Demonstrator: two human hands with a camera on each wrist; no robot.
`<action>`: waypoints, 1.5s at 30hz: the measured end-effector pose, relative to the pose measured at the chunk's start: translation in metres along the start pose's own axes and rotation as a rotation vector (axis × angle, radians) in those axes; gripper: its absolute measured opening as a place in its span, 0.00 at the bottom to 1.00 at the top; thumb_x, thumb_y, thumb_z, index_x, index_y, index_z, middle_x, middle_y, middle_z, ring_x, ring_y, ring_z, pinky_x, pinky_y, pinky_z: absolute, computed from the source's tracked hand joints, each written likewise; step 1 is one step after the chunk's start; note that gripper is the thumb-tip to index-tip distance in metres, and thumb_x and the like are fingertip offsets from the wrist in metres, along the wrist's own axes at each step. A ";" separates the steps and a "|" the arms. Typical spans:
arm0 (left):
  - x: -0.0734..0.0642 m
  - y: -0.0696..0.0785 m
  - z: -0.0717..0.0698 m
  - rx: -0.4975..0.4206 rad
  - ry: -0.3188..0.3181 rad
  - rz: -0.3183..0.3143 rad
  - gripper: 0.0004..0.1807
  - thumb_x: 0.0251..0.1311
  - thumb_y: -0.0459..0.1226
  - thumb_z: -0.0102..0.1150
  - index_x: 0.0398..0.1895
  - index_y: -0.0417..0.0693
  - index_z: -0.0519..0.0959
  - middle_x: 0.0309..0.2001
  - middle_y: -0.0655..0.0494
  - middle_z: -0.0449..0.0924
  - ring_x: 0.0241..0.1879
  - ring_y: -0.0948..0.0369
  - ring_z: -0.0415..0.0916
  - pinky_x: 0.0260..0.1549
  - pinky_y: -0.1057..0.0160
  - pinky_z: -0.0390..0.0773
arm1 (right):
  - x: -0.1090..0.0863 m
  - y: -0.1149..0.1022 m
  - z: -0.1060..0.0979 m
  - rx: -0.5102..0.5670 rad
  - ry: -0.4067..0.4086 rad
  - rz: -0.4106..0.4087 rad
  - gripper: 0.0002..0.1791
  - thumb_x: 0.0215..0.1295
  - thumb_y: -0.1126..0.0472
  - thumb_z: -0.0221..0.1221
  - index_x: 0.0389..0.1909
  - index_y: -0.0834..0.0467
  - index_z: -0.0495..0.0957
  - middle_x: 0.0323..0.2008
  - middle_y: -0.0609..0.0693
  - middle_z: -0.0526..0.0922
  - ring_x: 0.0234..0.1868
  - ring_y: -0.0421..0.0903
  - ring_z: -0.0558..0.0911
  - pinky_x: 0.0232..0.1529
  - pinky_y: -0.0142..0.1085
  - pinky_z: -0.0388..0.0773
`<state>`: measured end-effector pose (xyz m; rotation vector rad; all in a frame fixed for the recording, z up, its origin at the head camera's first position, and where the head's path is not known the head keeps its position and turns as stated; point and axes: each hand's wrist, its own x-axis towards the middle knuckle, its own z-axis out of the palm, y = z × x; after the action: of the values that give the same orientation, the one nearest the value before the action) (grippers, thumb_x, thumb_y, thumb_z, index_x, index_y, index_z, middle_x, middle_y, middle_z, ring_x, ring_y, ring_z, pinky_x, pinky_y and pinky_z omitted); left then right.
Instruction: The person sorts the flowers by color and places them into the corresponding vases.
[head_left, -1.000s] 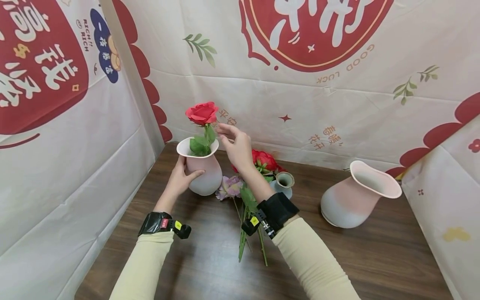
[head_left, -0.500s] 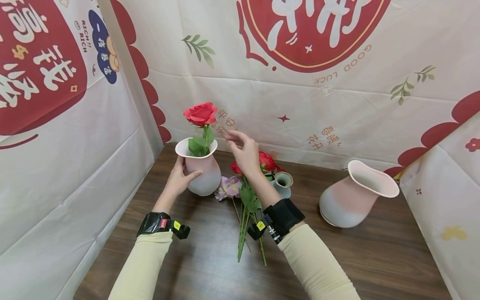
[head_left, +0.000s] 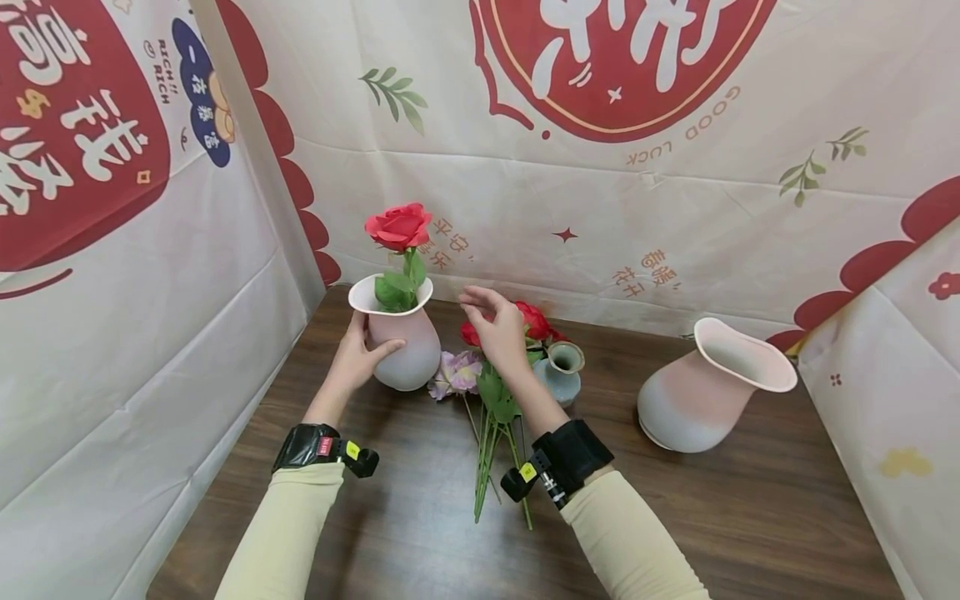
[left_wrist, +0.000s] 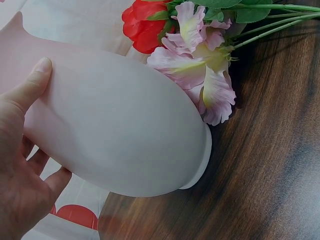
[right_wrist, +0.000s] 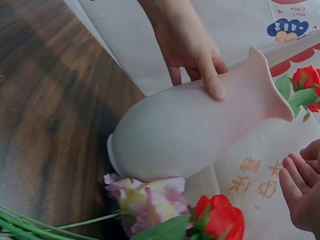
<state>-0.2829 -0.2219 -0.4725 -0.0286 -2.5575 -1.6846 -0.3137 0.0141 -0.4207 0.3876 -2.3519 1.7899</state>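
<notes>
At the back left, my left hand [head_left: 351, 360] holds a pink-to-grey vase [head_left: 410, 358] by its side, thumb across the front and fingers behind. Out of its flared mouth rises a red rose [head_left: 398, 227] with green leaves; the lower stem is hidden inside. To the right of the vase, my right hand [head_left: 501, 335] hovers over some flowers with loosely bent fingers and nothing in them. Below it lie a pink-purple flower [left_wrist: 200, 70], red flowers [head_left: 534, 320] and their green stems [head_left: 487, 467]. In the right wrist view the right-hand fingers [right_wrist: 298, 172] appear apart from the vase.
Just right of the flowers stands a small blue-grey vase [head_left: 558, 382]. A second pink-to-grey vase [head_left: 693, 400] is farther right on the dark wooden table [head_left: 420, 533]. Printed white cloth [head_left: 600, 225] hangs behind and along both sides.
My right hand has drawn away from the rose, moving right and down over the lying flowers. My left hand keeps its hold on the vase, and the rose stays in it.
</notes>
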 end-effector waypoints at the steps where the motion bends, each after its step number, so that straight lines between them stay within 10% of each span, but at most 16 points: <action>1: 0.000 0.000 0.000 0.001 -0.001 -0.001 0.51 0.63 0.40 0.67 0.79 0.49 0.43 0.80 0.43 0.46 0.79 0.47 0.45 0.78 0.46 0.51 | -0.002 0.002 0.000 0.004 -0.001 0.005 0.15 0.69 0.68 0.59 0.55 0.64 0.81 0.48 0.60 0.88 0.50 0.54 0.87 0.55 0.45 0.83; 22: -0.001 0.000 0.000 -0.002 -0.006 -0.008 0.51 0.63 0.43 0.66 0.79 0.50 0.42 0.80 0.43 0.45 0.80 0.47 0.45 0.77 0.45 0.51 | -0.058 0.038 0.000 0.166 0.000 0.126 0.16 0.68 0.70 0.59 0.56 0.69 0.79 0.49 0.65 0.86 0.53 0.58 0.85 0.50 0.24 0.80; 38: 0.000 0.000 0.000 0.003 -0.010 -0.017 0.51 0.63 0.42 0.66 0.79 0.47 0.41 0.80 0.41 0.46 0.79 0.46 0.45 0.77 0.45 0.52 | -0.113 0.054 -0.014 0.388 0.041 0.307 0.20 0.69 0.69 0.58 0.59 0.72 0.75 0.53 0.70 0.82 0.55 0.59 0.84 0.53 0.32 0.83; 45: 0.000 0.001 -0.001 0.010 -0.015 -0.023 0.52 0.63 0.42 0.66 0.79 0.48 0.41 0.80 0.42 0.45 0.80 0.46 0.44 0.77 0.44 0.51 | -0.132 0.063 -0.030 0.437 0.101 0.353 0.20 0.70 0.67 0.58 0.60 0.71 0.74 0.54 0.70 0.81 0.49 0.44 0.87 0.51 0.30 0.84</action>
<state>-0.2830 -0.2222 -0.4713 -0.0108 -2.5867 -1.6858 -0.2077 0.0733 -0.5074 -0.0793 -2.0440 2.4260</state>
